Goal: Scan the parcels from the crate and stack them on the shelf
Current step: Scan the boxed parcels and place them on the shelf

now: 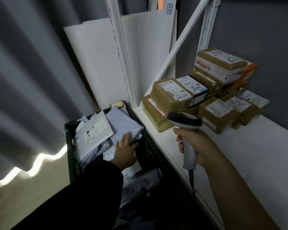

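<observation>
Right hand (199, 146) clasps scanner (184, 121) beside crate (72, 153), left hand (125, 151) flat on mailer (121, 124) inside it: probably picking; next, grip and lift label-up.

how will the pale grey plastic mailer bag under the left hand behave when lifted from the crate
Probably floppy: the pale grey plastic mailer bag shows diagonal creases. Likely light: no hard edges show. Its smooth film may slip under the left hand resting on it.
</observation>
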